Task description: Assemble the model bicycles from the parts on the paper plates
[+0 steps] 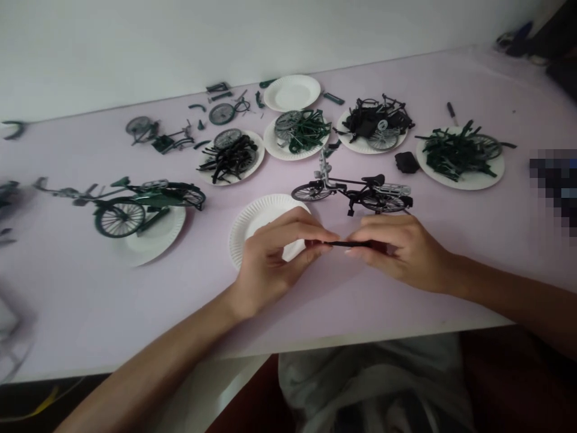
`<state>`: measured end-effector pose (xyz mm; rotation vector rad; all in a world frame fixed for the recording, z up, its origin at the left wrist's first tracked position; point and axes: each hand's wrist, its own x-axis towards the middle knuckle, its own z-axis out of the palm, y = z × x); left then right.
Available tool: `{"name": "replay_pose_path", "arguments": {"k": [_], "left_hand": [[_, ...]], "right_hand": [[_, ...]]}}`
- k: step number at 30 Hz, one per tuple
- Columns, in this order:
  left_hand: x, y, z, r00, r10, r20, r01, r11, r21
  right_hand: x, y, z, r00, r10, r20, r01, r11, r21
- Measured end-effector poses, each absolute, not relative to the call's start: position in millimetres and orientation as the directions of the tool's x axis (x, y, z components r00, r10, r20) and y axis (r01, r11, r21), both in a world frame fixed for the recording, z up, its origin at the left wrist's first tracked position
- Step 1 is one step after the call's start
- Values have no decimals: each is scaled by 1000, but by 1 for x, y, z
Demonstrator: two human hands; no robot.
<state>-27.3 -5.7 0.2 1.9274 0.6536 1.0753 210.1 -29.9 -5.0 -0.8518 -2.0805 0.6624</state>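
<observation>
Between my two hands, above the front part of the table, is a thin black part seen edge-on; its kind does not show. My left hand pinches one end with thumb and fingertips. The other end sits between the thumb and fingers of my right hand, which partly cover it. Just beyond my hands stands a black model bicycle with a silver rack and front fork. A white paper plate lies behind my left hand and is partly hidden by it.
A green model bicycle stands at left over another paper plate. Farther back, several plates hold black parts and green parts. Loose wheels and frame pieces lie near the wall. A small screwdriver lies at back right.
</observation>
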Motion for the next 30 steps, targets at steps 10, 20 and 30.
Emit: {"name": "replay_pose_path", "arguments": {"k": [10,20,30], "left_hand": [[-27,-8,0,503,758,415,118,-536,836],[-30,-3,2,604,623,497,378,-773,510],[-32,-3,2,664,528,529,355,-846,397]], "right_hand": [[209,-32,-5,-447,819,360,313,520,-795],[208,-31,-6,-395,811,432,405,576,-710],[205,-37,-4,-435,736,519,463,677,-572]]}}
